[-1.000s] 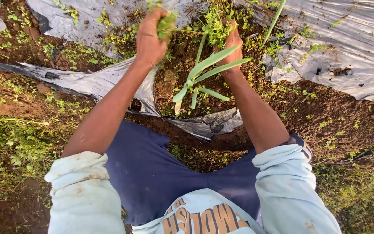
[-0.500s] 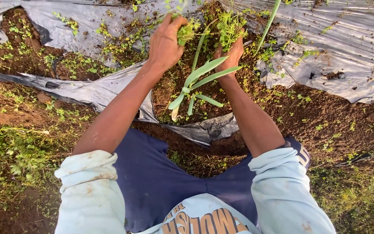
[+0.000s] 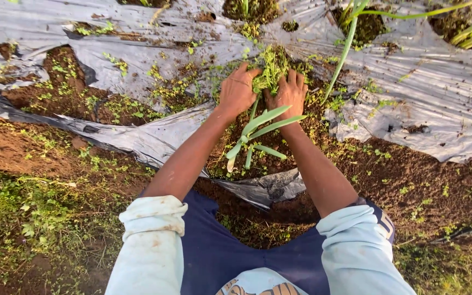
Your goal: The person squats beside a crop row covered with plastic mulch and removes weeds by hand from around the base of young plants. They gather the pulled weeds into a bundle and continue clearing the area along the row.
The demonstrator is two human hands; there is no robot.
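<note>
- A person crouches over a torn opening in grey plastic mulch sheeting (image 3: pixel 411 93), both forearms stretched forward over bare brown soil (image 3: pixel 411 164).
- The left hand (image 3: pixel 237 91) and the right hand (image 3: pixel 289 94) sit close together, side by side, fingers curled down into a clump of small green weeds (image 3: pixel 271 68) between and just beyond them; whether either hand is fully clamped on the weeds cannot be told.
- A young plant with long, pale green strap leaves (image 3: pixel 258 134) stands in the soil just below the hands, its leaves crossing the right wrist.
- Rolled pale blue sleeves (image 3: pixel 154 218) and dark blue trousers (image 3: pixel 230 257) fill the lower edge.
- More weeds speckle the sheeting; grass (image 3: pixel 17 213) lies at left.
</note>
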